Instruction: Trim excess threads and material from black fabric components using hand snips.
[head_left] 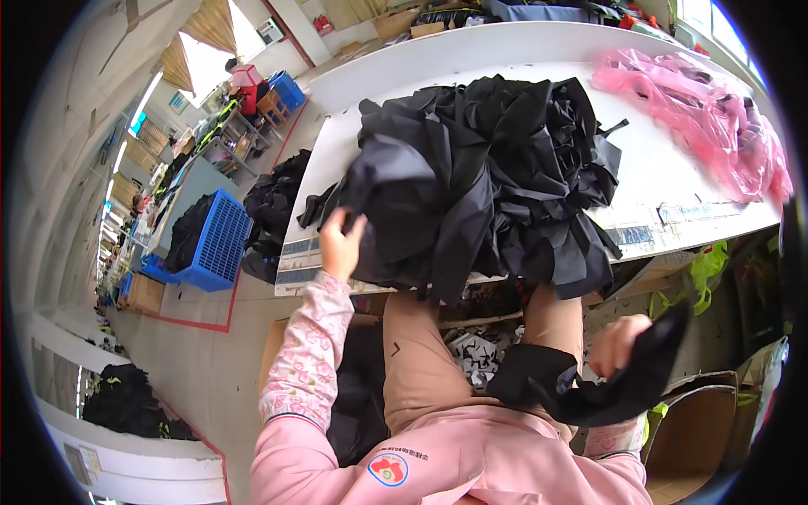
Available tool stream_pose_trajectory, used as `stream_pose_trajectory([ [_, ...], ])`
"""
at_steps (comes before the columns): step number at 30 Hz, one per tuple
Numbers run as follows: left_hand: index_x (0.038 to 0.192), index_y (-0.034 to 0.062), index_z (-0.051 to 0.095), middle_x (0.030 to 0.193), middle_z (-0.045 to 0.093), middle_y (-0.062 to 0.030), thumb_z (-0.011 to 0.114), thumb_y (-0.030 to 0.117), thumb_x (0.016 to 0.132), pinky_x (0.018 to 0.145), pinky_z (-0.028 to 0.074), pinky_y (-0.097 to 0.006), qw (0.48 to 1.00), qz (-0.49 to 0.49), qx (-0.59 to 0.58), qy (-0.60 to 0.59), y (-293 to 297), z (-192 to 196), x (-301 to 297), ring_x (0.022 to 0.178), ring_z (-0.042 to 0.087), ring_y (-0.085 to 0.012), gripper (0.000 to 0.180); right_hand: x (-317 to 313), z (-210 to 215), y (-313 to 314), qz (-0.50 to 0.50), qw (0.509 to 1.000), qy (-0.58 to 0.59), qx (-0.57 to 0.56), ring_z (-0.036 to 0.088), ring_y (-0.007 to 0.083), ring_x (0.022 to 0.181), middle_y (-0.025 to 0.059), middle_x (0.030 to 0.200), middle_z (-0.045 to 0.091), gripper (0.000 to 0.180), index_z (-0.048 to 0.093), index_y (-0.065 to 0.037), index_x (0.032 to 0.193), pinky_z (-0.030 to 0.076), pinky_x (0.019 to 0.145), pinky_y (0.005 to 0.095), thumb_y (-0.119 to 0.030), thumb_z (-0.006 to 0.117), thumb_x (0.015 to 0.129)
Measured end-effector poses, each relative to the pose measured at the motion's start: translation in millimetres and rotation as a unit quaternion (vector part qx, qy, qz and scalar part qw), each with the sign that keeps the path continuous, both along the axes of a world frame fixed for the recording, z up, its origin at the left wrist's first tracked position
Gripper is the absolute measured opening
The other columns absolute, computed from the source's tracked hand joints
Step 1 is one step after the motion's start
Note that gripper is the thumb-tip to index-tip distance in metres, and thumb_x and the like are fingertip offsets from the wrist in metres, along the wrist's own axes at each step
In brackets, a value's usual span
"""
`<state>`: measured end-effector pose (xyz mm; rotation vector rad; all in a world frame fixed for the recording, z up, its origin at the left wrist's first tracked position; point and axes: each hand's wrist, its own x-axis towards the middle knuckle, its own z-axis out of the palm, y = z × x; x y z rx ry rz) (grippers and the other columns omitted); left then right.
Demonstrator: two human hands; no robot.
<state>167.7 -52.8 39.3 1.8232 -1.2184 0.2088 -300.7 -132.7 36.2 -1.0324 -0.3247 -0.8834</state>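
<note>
Black cloth is heaped mid-frame on the white tabletop (pixel 673 181), and with my left hand (pixel 339 244) clenched on the pile (pixel 480 177) and my right hand (pixel 619 343) gripping a loose piece (pixel 589 387) at lower right, one tug could slide the overhanging heap onto my lap.

On the table (pixel 673 181) before me lies the fabric heap (pixel 480 168) with the plastic bags (pixel 707 109) to its right, my left hand (pixel 339 244) at its near-left edge, my right hand (pixel 617 343) holding a fabric piece (pixel 589 383) over my lap, a crate (pixel 215 244) on the floor to the left.
</note>
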Motion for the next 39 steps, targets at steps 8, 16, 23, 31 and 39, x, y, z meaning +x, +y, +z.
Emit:
stream_pose_trajectory([
  [8, 0.132, 0.0029, 0.044, 0.134, 0.044, -0.0252, 0.076, 0.041, 0.077, 0.102, 0.036, -0.044, 0.978, -0.045, -0.074, -0.191, -139.8, 107.0, 6.8, 0.126, 0.042, -0.0387, 0.074, 55.5, -33.2, 33.0, -0.047, 0.945, 0.214, 0.241, 0.06, 0.0176, 0.102, 0.009, 0.114, 0.062, 0.051, 0.05, 0.002, 0.128, 0.049, 0.088, 0.0325, -0.006, 0.069, 0.082],
  [16, 0.148, 0.0104, 0.029, 0.156, 0.019, -0.0172, 0.072, 0.044, 0.079, 0.113, 0.016, -0.057, 0.963, -0.143, 0.126, -0.188, -122.1, 47.7, -58.0, 0.145, 0.016, -0.0339, 0.089, 61.0, -23.7, 16.7, -0.017, 0.965, 0.222, 0.137, 0.046, 0.0235, 0.128, 0.0108, 0.142, 0.044, 0.064, 0.031, -0.004, 0.146, 0.035, 0.109, 0.0386, -0.027, 0.06, 0.093],
  [23, 0.145, 0.0099, 0.039, 0.158, 0.015, -0.0181, 0.064, 0.061, 0.08, 0.113, 0.007, -0.061, 0.902, -0.247, 0.26, -0.239, -85.1, 30.6, -70.1, 0.146, 0.008, -0.0367, 0.086, 90.2, 26.6, 30.1, -0.022, 0.963, 0.145, 0.228, 0.057, 0.0057, 0.062, 0.0043, 0.097, 0.068, 0.053, 0.053, -0.001, 0.128, 0.039, 0.05, 0.0186, -0.003, 0.072, 0.079],
  [31, 0.108, 0.0037, 0.069, 0.115, 0.064, -0.0143, 0.062, 0.054, 0.085, 0.093, 0.045, -0.034, 0.895, -0.315, 0.314, 0.037, -125.7, 22.7, -21.9, 0.11, 0.059, -0.0292, 0.056, 81.7, 2.9, 28.4, -0.017, 0.974, 0.161, 0.16, 0.062, 0.0082, 0.081, 0.0038, 0.103, 0.068, 0.049, 0.057, 0.0, 0.123, 0.044, 0.063, 0.0196, -0.002, 0.072, 0.077],
  [39, 0.134, 0.0031, 0.048, 0.133, 0.049, -0.0081, 0.077, 0.025, 0.08, 0.106, 0.033, -0.032, 0.75, -0.526, 0.176, 0.359, 0.4, 44.4, -142.6, 0.126, 0.044, -0.0174, 0.065, 91.0, 15.8, -0.9, 0.03, 0.97, 0.08, 0.228, 0.065, 0.0156, 0.099, 0.0084, 0.11, 0.067, 0.04, 0.06, 0.002, 0.118, 0.051, 0.085, 0.026, -0.001, 0.071, 0.08],
])
